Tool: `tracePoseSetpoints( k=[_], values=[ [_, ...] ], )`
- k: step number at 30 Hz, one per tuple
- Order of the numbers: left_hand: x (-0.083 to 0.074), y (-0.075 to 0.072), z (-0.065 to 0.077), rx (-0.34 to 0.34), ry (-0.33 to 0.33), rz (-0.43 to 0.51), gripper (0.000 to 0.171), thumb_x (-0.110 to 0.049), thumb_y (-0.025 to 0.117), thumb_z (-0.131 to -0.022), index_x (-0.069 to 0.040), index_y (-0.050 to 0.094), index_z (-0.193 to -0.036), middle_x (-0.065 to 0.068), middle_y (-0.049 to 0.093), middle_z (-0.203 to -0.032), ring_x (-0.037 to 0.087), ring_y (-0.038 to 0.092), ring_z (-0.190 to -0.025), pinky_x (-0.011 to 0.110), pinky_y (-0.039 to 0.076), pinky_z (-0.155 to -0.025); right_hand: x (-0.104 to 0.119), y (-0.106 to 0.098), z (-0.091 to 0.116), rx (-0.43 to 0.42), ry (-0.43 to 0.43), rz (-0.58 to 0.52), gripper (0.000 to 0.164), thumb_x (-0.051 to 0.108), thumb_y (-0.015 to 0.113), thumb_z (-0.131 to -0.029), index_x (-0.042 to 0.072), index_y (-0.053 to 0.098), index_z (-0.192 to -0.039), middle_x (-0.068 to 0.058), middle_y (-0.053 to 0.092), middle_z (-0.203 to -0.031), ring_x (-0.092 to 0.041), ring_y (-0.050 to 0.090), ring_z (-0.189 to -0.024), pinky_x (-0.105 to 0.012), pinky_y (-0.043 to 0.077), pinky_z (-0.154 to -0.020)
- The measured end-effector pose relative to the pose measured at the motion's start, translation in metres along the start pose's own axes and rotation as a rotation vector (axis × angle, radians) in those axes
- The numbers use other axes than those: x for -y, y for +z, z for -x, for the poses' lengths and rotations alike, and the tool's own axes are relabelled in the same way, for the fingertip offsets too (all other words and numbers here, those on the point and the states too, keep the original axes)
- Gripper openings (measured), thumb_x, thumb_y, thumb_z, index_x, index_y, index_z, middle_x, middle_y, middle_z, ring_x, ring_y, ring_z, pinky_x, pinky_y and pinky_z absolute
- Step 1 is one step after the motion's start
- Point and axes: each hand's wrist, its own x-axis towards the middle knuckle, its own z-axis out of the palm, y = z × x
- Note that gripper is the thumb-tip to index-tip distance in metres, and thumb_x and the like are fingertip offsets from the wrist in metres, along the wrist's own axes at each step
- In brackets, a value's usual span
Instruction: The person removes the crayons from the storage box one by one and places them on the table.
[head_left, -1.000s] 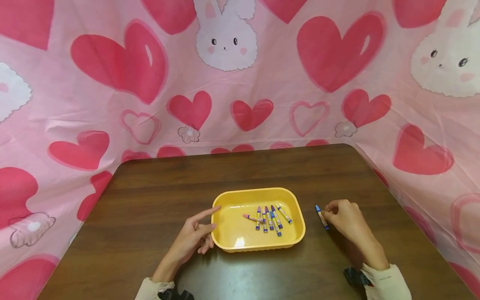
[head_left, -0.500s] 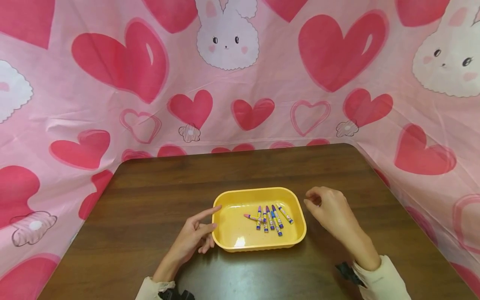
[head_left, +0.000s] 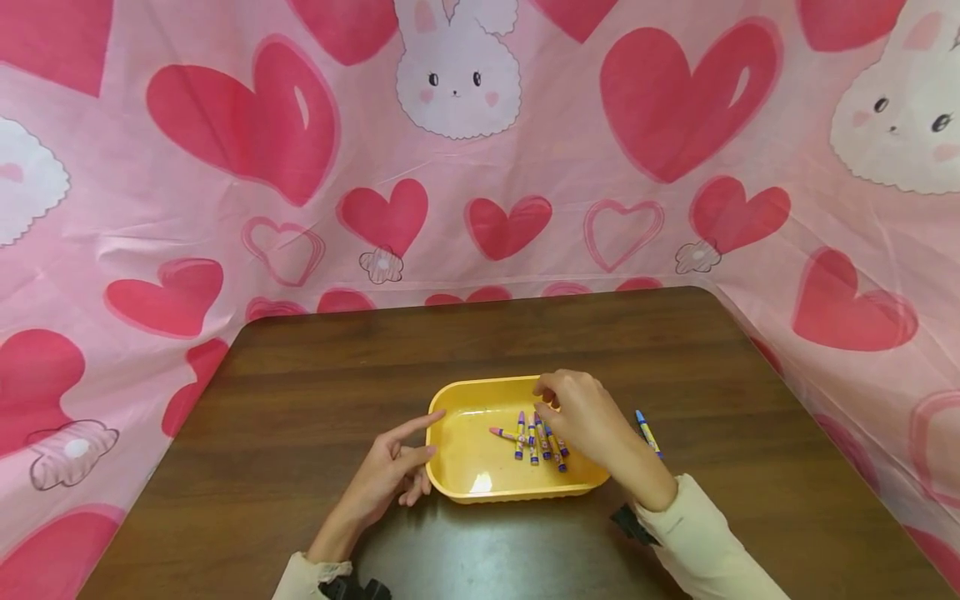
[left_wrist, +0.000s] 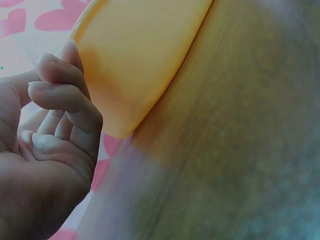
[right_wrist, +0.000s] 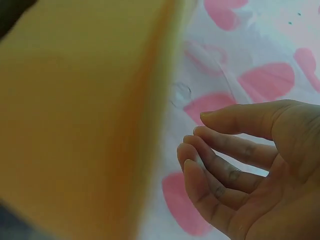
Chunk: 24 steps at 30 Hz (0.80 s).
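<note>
My left hand (head_left: 386, 462) is at the left side of a yellow plastic tray (head_left: 480, 498); its straight index finger reaches over the rim and the thumb tip touches the same edge. In the left wrist view its other fingers bend in beside the tray wall (left_wrist: 135, 60). Several crayons (head_left: 520, 446) with yellow wrappers and pink, purple and blue tips lie in the tray. Over the tray's right part is my right hand (head_left: 588, 412), fingers loosely bent, hiding some crayons. The right wrist view shows nothing between its fingers (right_wrist: 215, 160).
A blue-tipped crayon (head_left: 649, 433) lies on the dark wooden table (head_left: 337, 358), right of the tray. Pink cloth (head_left: 525, 125) with hearts and rabbits hangs behind the table and at both sides.
My right hand has moved left from beside the blue-tipped crayon to above the tray; that crayon has stayed on the table. The left hand and the tray have not moved.
</note>
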Motion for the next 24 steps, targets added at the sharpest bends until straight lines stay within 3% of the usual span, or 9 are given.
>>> tracePoseSetpoints(
  k=[8,13,17,24],
  values=[
    [-0.002,0.002,-0.002,0.001,0.016,-0.007,0.056,-0.006,0.055,-0.102,0.007,0.032,-0.151,0.003,0.065,-0.06,0.007,0.05,-0.041,0.018,0.043,-0.041,0.007,0.043,0.0,0.064,-0.053,0.047,0.008,0.006,0.078,-0.079,0.008,0.073,-0.085,0.003,0.06,-0.073,-0.012,0.052,-0.065,-0.029,0.045,-0.056],
    [-0.002,0.003,-0.001,-0.002,0.013,-0.01,0.055,-0.006,0.055,-0.102,0.007,0.033,-0.151,0.003,0.065,-0.06,0.007,0.05,-0.041,0.018,0.043,-0.04,0.006,0.064,0.005,0.067,-0.085,0.118,0.016,0.003,0.075,-0.077,0.011,0.064,-0.07,0.003,0.048,-0.066,-0.015,0.045,-0.059,-0.031,0.038,-0.05],
    [-0.002,0.003,-0.001,-0.003,0.016,-0.015,0.055,-0.007,0.055,-0.102,0.006,0.033,-0.151,0.004,0.065,-0.059,0.007,0.05,-0.04,0.018,0.043,-0.04,0.004,0.073,0.008,0.03,-0.107,0.177,0.027,-0.002,0.07,-0.076,0.013,0.054,-0.06,0.001,0.045,-0.065,-0.018,0.046,-0.057,-0.033,0.038,-0.048],
    [-0.001,0.001,-0.001,-0.012,-0.015,-0.025,0.056,-0.011,0.056,-0.102,0.004,0.033,-0.152,0.003,0.065,-0.059,0.008,0.05,-0.04,0.019,0.042,-0.04,0.004,0.077,0.007,0.007,-0.136,0.207,0.029,-0.004,0.069,-0.076,0.013,0.052,-0.058,-0.001,0.046,-0.065,-0.021,0.049,-0.058,-0.034,0.04,-0.049]
  ],
)
